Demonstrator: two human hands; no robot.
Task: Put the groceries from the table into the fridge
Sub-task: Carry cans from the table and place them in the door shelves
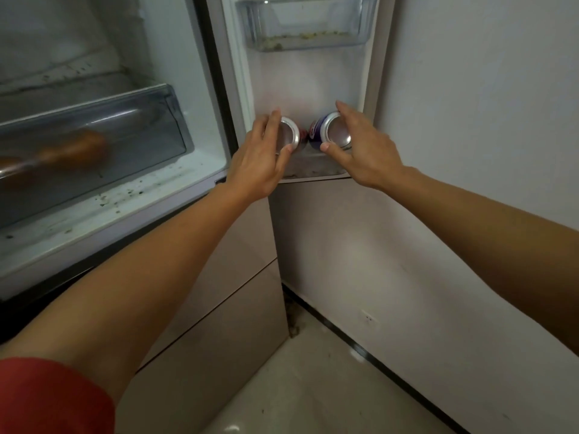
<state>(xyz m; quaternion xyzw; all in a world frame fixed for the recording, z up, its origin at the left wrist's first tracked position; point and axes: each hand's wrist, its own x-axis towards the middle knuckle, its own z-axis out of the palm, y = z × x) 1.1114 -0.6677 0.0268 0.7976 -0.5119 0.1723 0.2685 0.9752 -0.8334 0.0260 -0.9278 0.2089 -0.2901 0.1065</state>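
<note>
**Head view: two drink cans at the bottom door shelf**

I am holding one can in each hand at the lowest shelf (313,175) of the open fridge door (313,86).

My left hand (260,158) is gripping the red can (290,133), with the fingers curling over its top side and the thumb pressing the lower rim. My right hand (360,148) is gripping the blue can (336,131) the same way, thumb under and fingers over.

Both cans are tilting with a silver end toward me. They are sitting side by side, close together but not touching. I cannot tell whether either is resting on the shelf floor.

Above them, a clear door bin (304,36) is showing crumbs along its bottom. To the left, inside the fridge, a clear crisper drawer (175,120) is holding a blurred orange-brown item (75,148). Dark specks are lying on the ledge below it.
</note>
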